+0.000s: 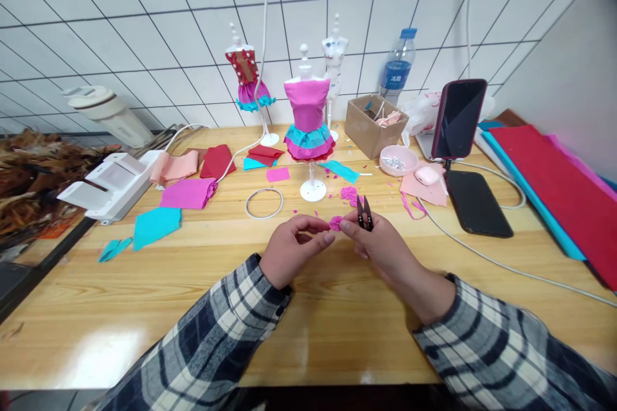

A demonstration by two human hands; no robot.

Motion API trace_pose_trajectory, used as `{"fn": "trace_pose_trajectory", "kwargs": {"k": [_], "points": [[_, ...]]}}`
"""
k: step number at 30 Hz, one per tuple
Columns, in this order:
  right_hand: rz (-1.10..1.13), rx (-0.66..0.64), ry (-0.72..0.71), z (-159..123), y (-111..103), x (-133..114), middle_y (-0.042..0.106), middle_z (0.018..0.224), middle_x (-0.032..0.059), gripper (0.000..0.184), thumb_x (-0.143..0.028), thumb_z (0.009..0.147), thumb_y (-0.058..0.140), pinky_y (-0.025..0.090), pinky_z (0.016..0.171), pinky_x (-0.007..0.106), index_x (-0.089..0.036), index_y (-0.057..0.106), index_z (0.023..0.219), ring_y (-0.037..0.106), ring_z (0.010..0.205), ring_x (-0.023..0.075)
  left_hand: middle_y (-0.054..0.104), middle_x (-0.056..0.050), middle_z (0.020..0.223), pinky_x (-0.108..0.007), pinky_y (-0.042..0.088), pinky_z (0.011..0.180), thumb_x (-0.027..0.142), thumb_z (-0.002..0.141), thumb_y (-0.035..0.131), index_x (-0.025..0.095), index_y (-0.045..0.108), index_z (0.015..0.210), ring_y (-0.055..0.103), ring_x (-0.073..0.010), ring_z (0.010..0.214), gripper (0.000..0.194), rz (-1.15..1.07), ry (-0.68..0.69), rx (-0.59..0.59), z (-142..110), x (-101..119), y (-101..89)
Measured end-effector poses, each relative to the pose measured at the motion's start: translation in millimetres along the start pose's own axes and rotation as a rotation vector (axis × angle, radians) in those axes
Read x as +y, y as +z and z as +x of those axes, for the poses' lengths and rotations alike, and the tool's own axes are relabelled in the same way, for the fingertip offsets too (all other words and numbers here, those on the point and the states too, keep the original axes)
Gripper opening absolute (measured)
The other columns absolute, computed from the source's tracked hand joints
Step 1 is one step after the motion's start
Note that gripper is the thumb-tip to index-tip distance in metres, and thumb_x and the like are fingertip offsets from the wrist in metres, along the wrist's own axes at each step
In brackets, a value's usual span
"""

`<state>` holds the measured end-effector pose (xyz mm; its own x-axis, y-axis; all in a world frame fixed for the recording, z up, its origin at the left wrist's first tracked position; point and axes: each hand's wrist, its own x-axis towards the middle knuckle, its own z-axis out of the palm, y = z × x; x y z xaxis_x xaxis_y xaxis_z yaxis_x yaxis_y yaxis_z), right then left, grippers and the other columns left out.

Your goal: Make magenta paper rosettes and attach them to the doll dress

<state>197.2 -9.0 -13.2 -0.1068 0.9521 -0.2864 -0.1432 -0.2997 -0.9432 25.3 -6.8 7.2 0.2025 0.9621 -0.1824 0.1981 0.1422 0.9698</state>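
Note:
Between my two hands is a small pink crepe-paper flower (335, 223). My left hand (299, 245) is closed with its index fingertip at the flower's left edge, the thumb tip just below. The thumb and index of my right hand (385, 243) pinch the flower's right side. Dark thread snips (365, 213) are tucked in that same hand, their two blades apart and pointing away from me. Just beyond lies another gathered pink paper flower (349, 194), partly behind the snips. A small dress-form mannequin (308, 109) in a pink top and layered paper skirt stands behind them.
Two more mannequins, one dressed (244, 70) and one white (333, 54), stand by the tiled wall. A cardboard box (369, 135), pink bowl (396, 168), propped phone (459, 119) and black power bank (482, 203) are right. Folded turquoise paper (157, 228) and a white ring (264, 203) lie left.

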Motion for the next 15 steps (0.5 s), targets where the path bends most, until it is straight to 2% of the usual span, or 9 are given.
{"fn": "trace_pose_trajectory", "kwargs": {"k": [5, 8, 11, 15], "points": [[0.102, -0.048, 0.037, -3.4, 7.9, 1.9, 0.038, 0.055, -0.0100, 0.039, -0.046, 0.064, 0.078, 0.024, 0.039, 0.021, -0.019, 0.056, 0.083, 0.032, 0.043, 0.0054, 0.071, -0.003, 0.077, -0.027, 0.051, 0.071, 0.038, 0.065, 0.079, 0.015, 0.068, 0.077, 0.064, -0.0148, 0.072, 0.028, -0.165, 0.015, 0.109, -1.8, -3.7, 8.4], [0.039, -0.089, -0.008, -4.9, 5.2, -2.3, 0.036, 0.056, -0.0097, 0.038, -0.046, 0.069, 0.073, 0.025, 0.040, 0.022, -0.019, 0.058, 0.091, 0.031, 0.044, 0.0062, 0.071, -0.003, 0.076, -0.028, 0.051, 0.070, 0.038, 0.067, 0.077, 0.015, 0.068, 0.077, 0.064, -0.0151, 0.072, 0.027, -0.134, 0.025, 0.092, -1.9, -4.0, 8.4], [-0.204, -0.121, -0.137, -6.1, -0.9, -9.2, 0.031, 0.055, -0.0092, 0.033, -0.041, 0.075, 0.067, 0.026, 0.046, 0.024, -0.019, 0.062, 0.099, 0.031, 0.047, 0.0077, 0.070, -0.004, 0.078, -0.028, 0.049, 0.067, 0.037, 0.070, 0.074, 0.015, 0.069, 0.076, 0.062, -0.0150, 0.069, 0.023, 0.015, 0.064, 0.060, -1.6, -3.5, 5.1], [-0.579, -0.066, -0.251, -7.7, -4.8, -16.0, 0.029, 0.053, -0.0086, 0.020, -0.036, 0.076, 0.065, 0.026, 0.051, 0.025, -0.019, 0.067, 0.087, 0.031, 0.050, 0.0085, 0.068, -0.006, 0.079, -0.030, 0.049, 0.072, 0.033, 0.073, 0.072, 0.015, 0.070, 0.074, 0.061, -0.0173, 0.075, 0.018, 0.209, 0.151, 0.069, -1.3, -3.7, 2.2]]}}
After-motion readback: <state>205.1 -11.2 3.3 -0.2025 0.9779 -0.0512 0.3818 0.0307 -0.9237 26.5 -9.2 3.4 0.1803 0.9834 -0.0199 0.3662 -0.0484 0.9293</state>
